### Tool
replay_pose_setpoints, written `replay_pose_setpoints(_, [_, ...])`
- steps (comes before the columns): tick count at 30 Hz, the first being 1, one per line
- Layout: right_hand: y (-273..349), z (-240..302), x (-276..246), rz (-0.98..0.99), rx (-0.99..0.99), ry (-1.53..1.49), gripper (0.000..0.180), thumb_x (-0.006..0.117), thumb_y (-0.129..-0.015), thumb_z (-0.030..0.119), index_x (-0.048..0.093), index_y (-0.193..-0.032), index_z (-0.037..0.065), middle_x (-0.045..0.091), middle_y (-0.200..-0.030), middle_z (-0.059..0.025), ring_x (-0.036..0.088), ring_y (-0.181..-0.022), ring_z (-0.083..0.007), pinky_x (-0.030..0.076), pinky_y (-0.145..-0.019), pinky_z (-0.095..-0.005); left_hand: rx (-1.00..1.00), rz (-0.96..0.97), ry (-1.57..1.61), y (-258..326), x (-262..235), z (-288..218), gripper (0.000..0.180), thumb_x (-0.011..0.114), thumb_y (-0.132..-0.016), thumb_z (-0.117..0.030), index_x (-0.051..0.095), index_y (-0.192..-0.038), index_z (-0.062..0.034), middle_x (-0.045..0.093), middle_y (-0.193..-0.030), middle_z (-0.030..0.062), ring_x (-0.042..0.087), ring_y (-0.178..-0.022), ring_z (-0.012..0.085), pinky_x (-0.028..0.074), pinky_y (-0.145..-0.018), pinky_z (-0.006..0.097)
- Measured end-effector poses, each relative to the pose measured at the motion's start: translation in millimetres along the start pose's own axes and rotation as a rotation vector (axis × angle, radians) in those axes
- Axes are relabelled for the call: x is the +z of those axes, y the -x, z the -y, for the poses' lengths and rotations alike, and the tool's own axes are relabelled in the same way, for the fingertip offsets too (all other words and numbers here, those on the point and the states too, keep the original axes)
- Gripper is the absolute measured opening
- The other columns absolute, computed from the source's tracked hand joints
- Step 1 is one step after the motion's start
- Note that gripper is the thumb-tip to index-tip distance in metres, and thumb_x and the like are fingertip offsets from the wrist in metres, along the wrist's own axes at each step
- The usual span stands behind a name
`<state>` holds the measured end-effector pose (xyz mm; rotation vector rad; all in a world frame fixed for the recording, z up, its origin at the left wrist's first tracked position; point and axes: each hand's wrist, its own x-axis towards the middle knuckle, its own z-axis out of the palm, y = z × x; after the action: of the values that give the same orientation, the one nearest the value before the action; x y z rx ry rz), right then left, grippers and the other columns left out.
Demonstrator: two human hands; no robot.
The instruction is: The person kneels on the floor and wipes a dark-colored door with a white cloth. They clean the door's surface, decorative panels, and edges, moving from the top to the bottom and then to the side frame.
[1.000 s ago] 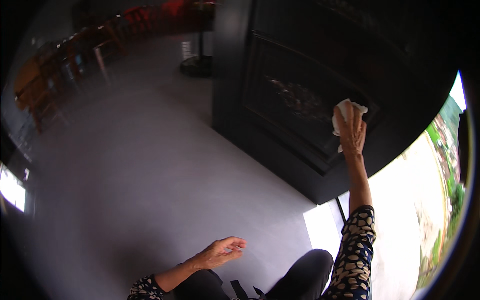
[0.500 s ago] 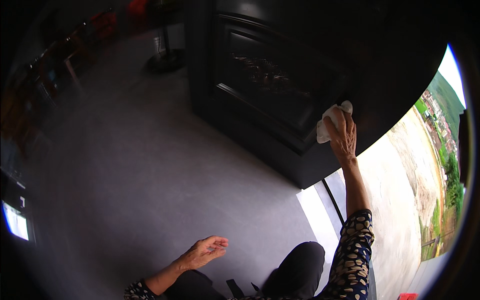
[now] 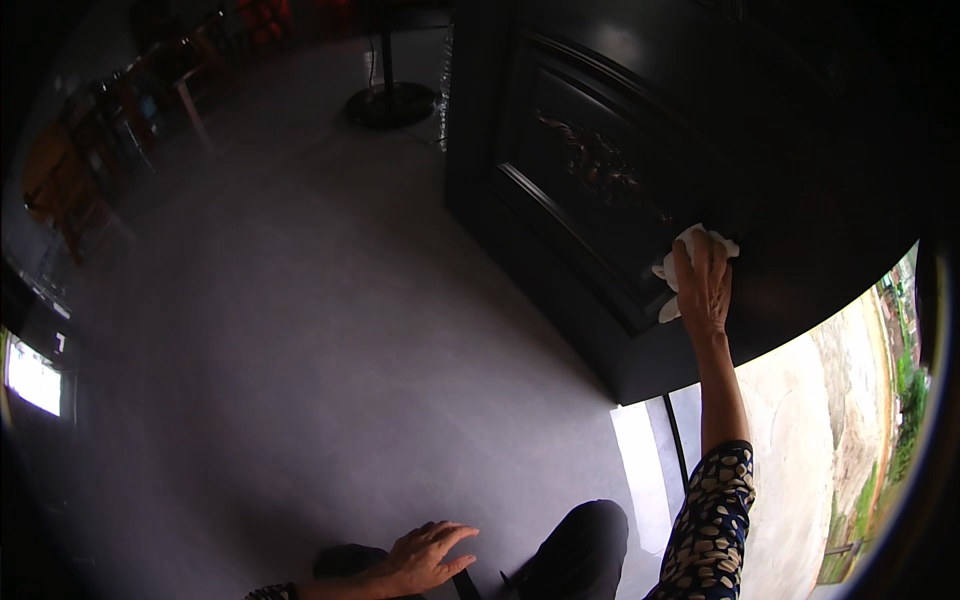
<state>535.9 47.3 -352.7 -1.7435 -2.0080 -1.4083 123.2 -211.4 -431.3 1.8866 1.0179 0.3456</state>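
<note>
A white cloth (image 3: 690, 245) is bunched under my right hand (image 3: 706, 290), whose fingers press it against a dark door (image 3: 560, 270). The cloth lies at the lower right of the door's raised panel frame, and its edges stick out around my fingers. Carved relief (image 3: 595, 160) decorates the middle of that panel. Low in the picture, my left hand (image 3: 430, 555) hovers by my knees, fingers apart and holding nothing.
Grey smooth floor (image 3: 330, 340) spreads to the left. A round black stand base (image 3: 392, 105) is behind the door, with wooden chairs (image 3: 65, 185) at the far left. Bright pale ground (image 3: 790, 420) lies outside on the right, past a threshold strip (image 3: 640, 470).
My view has turned, so the door appears further right. My right hand has shifted slightly on the panel with the cloth. My left hand is lower, its fingers more spread.
</note>
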Motion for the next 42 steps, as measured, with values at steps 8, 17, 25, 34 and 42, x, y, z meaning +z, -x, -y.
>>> replay_pose_setpoints(8, [11, 6, 0, 0.019, -0.177, -0.027, 0.029, 0.065, -0.069, 0.012, 0.058, -0.097, 0.012, 0.046, -0.115, -0.0093, 0.047, -0.106, -0.0269, 0.049, -0.075, -0.0333, -0.082, -0.117, -0.358, 8, 41, 58, 0.026, 0.064, -0.079, -0.027, 0.057, -0.100, -0.0141, 0.062, -0.090, 0.0030, 0.061, -0.083, 0.0207, 0.049, -0.067, 0.035])
replay_pose_setpoints(17, [-8, 10, 0, 0.083, -0.233, 0.066, 0.024, 0.065, -0.066, 0.016, 0.060, -0.089, 0.007, 0.049, -0.103, -0.0095, 0.049, -0.098, -0.0251, 0.049, -0.075, -0.0320, -0.238, 0.036, -0.048, 30, 89, 135, 0.032, 0.063, -0.081, -0.025, 0.054, -0.106, -0.0092, 0.062, -0.100, 0.0098, 0.060, -0.093, 0.0276, 0.049, -0.079, 0.036])
replay_pose_setpoints(25, [-30, 11, -21, 0.070, -0.181, 0.240, 0.021, 0.063, -0.069, 0.018, 0.062, -0.088, 0.008, 0.051, -0.103, -0.0090, 0.051, -0.095, -0.0251, 0.048, -0.076, -0.0325, -0.134, 0.179, -0.050, -3, 71, 182, 0.038, 0.057, -0.084, -0.034, 0.050, -0.114, -0.0127, 0.057, -0.112, 0.0110, 0.056, -0.103, 0.0306, 0.046, -0.084, 0.042])
replay_pose_setpoints(34, [-81, 20, -101, 0.050, 0.141, 0.151, 0.022, 0.060, -0.074, 0.011, 0.059, -0.095, 0.011, 0.052, -0.109, -0.0090, 0.051, -0.101, -0.0276, 0.047, -0.078, -0.0366, -0.121, 0.309, -0.023, -23, -50, 247, 0.042, 0.055, -0.084, -0.037, 0.050, -0.117, -0.0122, 0.056, -0.118, 0.0094, 0.054, -0.108, 0.0263, 0.044, -0.089, 0.037])
replay_pose_setpoints(42, [-159, 48, -131, -0.471, 0.129, 0.292, 0.037, 0.059, -0.075, 0.008, 0.056, -0.111, 0.014, 0.048, -0.115, -0.0128, 0.049, -0.105, -0.0336, 0.046, -0.080, -0.0420, 0.115, 0.063, -0.107, -138, -112, 268, 0.040, 0.060, -0.082, -0.034, 0.054, -0.114, -0.0096, 0.061, -0.106, 0.0099, 0.063, -0.084, 0.0210, 0.050, -0.077, 0.034])
